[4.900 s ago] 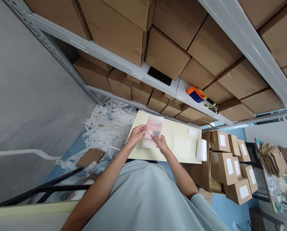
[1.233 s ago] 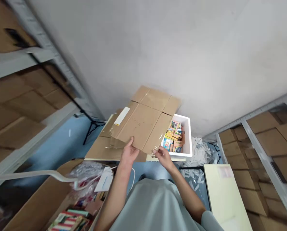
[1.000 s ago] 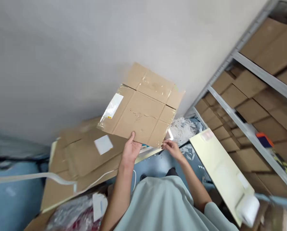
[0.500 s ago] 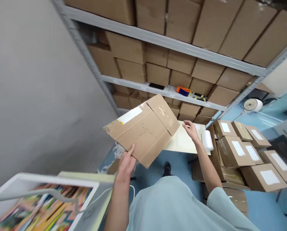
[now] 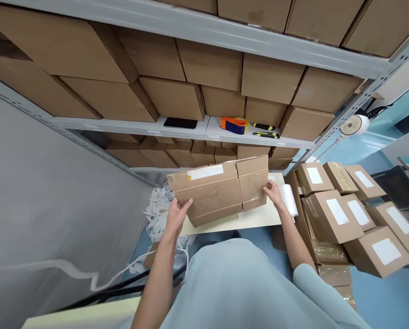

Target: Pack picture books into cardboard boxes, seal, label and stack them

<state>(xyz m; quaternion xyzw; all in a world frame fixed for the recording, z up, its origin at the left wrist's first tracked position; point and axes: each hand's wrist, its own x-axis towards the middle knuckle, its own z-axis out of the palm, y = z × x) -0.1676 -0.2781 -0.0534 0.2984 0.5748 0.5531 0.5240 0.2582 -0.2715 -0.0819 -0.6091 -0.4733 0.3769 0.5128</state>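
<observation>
Flattened carton (image 5: 220,192), pinched by the left hand (image 5: 175,216) and right hand (image 5: 273,192), partly hides the pale table (image 5: 261,217).

wall (image 5: 53,192): plain grey, left | floor (image 5: 379,292): blue | shelving (image 5: 191,26): grey metal, ahead | table (image 5: 266,217): pale yellow, before shelving

Torso in a pale blue-green short-sleeved shirt (image 5: 245,283), both bare arms extended forward, well apart at the wrists. Bare left hand (image 5: 176,218): gripping, thumb (image 5: 187,205) laid over the near side, angled up and right; rest of the grip mostly hidden. Left wrist (image 5: 170,234) near straight, left forearm (image 5: 155,276) slanting up-right from the bottom edge of view. Bare right hand (image 5: 275,193): slightly higher in view, fingers (image 5: 269,184) pinched, tips pointing left. Right forearm (image 5: 293,237) slants up-left from its sleeve (image 5: 321,285), elbow bent.
</observation>
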